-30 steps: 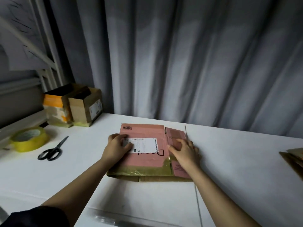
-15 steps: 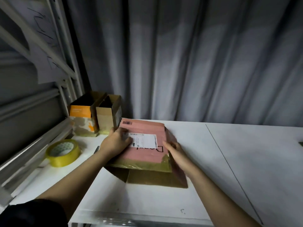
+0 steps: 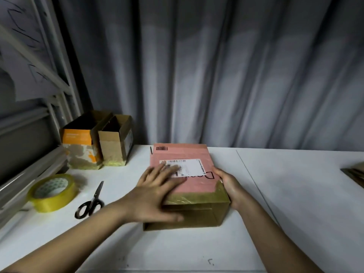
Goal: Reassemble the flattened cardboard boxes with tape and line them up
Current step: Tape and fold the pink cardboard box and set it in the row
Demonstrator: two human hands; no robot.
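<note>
2 bare arms reach out over the white, smooth bench [image 3: 295,194]. The left hand [image 3: 155,196] lies flat on the near left corner of the pink box [image 3: 189,186], with its fingers spread out straight and its thumb down on the brown front side. It is a bit blurry. The right hand [image 3: 229,187] is pressed against the right side of the box with its fingers lying along the wall and its thumb at the top edge.

The box sits in the middle of the bench. Its top is pink card with a white paper label [image 3: 188,167] and a small bar code. Shiny, wrinkled brown tape runs along the near edge.

To the left lie black scissors [image 3: 91,201], closed, and beside them a fat round roll of yellow tape [image 3: 53,192].

Farther back on the left stand 2 open boxes, touching side by side: an orange box [image 3: 79,148] and a plain brown box [image 3: 116,142]. At the far right edge lies some flat cardboard [image 3: 355,173]. Behind it all hangs a gray curtain [image 3: 216,71] with soft folds.
</note>
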